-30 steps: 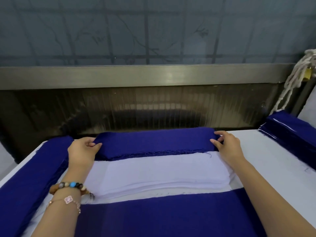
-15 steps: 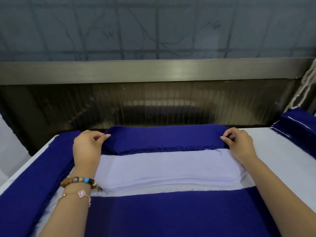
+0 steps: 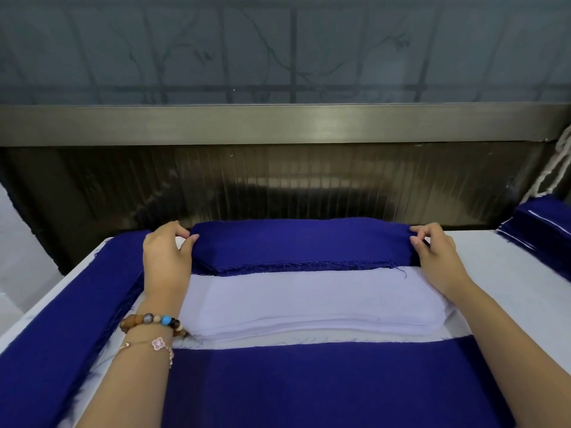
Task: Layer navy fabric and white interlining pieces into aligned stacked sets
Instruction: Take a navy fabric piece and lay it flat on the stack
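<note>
In the head view, the left hand (image 3: 165, 257) and right hand (image 3: 435, 257) have tightened into pinches on both ends of the navy fabric stack (image 3: 302, 245) between them, seemingly ready to lift a piece toward the white interlining (image 3: 309, 301) between the wrists.

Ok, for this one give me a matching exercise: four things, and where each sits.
Things: 1 white interlining stack; 2 beaded bracelet; 3 navy pile with white edges; 4 far navy stack.
Places: A on the left wrist; B at the far right; C ends held by left hand and right hand; D in the centre.
Pairs: 1-D; 2-A; 3-B; 4-C.
</note>
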Available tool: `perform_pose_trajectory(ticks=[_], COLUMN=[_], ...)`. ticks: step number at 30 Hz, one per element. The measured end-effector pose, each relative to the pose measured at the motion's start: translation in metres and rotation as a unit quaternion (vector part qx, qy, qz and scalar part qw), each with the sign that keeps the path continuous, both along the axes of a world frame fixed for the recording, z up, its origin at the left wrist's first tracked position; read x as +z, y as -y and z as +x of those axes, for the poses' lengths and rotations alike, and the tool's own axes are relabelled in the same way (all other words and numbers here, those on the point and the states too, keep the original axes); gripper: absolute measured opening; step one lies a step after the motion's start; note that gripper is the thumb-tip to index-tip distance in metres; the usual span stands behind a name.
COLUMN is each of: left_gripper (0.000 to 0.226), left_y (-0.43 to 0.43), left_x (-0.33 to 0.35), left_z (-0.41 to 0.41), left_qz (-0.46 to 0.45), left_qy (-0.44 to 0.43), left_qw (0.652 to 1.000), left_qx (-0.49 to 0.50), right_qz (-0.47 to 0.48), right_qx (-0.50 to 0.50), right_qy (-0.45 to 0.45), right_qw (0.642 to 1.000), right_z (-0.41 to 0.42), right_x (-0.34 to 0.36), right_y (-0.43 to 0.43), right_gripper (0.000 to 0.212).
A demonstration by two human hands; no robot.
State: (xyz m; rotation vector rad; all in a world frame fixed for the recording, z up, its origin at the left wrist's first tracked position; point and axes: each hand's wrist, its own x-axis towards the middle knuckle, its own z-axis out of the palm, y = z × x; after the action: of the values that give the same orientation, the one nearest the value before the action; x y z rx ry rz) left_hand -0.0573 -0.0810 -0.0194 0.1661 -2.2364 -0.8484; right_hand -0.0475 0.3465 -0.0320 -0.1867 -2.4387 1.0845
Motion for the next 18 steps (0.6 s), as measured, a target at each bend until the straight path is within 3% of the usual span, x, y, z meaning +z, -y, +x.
perform_pose_trajectory(ticks=[3,6,13,15,18], left_gripper=[0.006,0.005,0.030,0.029,0.015], left_y=[0.0032,0.0041,0.0023,0.0040,0.0059], left_x=[-0.0006,-0.0005,-0.0046,-0.0046,-0.0035], left_z=[-0.0004,0.0010,-0.0024,-0.0030,-0.0028], left_qz=[-0.008,0.036,0.047,0.032,0.041], left_qy=[-0.022,-0.029,0.037,0.037,0.016], left_qw=[1.000,0.997,0.992,0.993,0.992], left_qx=[-0.016,-0.054,-0.109,-0.111,-0.119], right_qz=[-0.062,-0.085,0.014,0.054,0.057], right_qx=[0.027,0.045,0.028,0.031,0.021], right_qy=[-0.038,-0.041,0.028,0.042,0.047], right_qw=[0.997,0.994,0.999,0.997,0.997], right_z=[0.0059,0.0093,0.0020,0.0006,0.0012], right_x=[0.0003,0.0024,0.0042,0.0047,0.0077], right_y=[-0.0002,0.0005,0.0000,-0.0006,0.0011], right_gripper=[0.005,0.022,0.032,0.030,0.010])
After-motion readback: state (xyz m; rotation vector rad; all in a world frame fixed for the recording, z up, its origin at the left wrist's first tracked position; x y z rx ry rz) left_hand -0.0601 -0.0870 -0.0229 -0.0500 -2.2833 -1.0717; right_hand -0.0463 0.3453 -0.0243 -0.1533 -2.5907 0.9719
